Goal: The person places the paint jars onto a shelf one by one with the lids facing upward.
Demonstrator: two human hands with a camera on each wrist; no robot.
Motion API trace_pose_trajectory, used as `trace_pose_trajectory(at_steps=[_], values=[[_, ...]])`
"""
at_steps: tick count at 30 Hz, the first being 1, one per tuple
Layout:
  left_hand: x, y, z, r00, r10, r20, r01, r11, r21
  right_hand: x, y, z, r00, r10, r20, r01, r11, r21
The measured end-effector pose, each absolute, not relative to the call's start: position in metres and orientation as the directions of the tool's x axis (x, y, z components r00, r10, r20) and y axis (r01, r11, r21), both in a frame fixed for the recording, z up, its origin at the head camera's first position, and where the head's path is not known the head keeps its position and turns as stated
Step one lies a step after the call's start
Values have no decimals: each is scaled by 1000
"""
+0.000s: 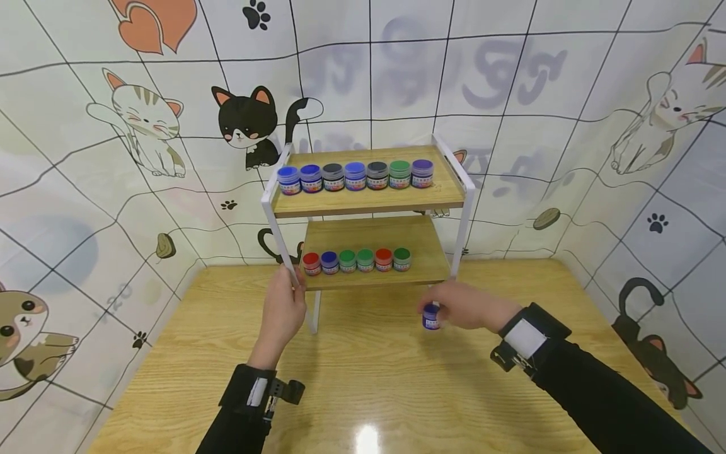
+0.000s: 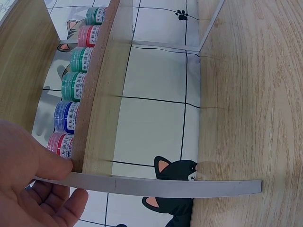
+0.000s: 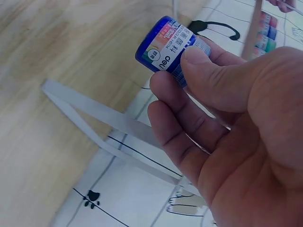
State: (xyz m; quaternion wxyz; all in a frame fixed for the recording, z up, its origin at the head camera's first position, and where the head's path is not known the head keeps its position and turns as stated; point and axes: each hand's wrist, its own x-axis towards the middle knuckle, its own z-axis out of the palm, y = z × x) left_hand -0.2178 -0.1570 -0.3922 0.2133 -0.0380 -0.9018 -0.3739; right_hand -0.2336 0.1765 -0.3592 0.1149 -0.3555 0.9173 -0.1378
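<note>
Between thumb and fingers, my right hand (image 1: 462, 304) pinches a small blue paint jar (image 3: 165, 45), held above the table just below the rack's lower right corner. My left hand (image 1: 285, 306) grips the white front left leg (image 2: 165, 186) of a two-tier rack, thumb by the lower shelf's edge. On that lower shelf (image 1: 368, 233) stands a row of red, blue and green paint jars (image 1: 365, 260). Blue, black, green and purple paint jars (image 1: 355, 176) line the upper shelf (image 1: 363, 205).
The rack stands on a wood-grain table (image 1: 351, 372). Behind and beside it hangs a white backdrop (image 1: 340, 82) with grid lines and cartoon cats. The rack's right leg (image 1: 464, 233) is close to my right hand.
</note>
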Motion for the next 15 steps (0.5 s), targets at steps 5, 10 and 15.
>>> trace_pose_trajectory(at_steps=[5,10,15], values=[[-218,-157,-392,-901,-88,424,237,720,652,-235,175,-346,-723,-685,-91,-631,708,-318],[-218,-157,-393,-905,-92,416,231,715,660,-238,174,-335,-727,-681,-86,-627,710,-320],[-219,-157,-393,-905,-91,416,231,716,658,-239,172,-324,-727,-683,-74,-635,710,-306]])
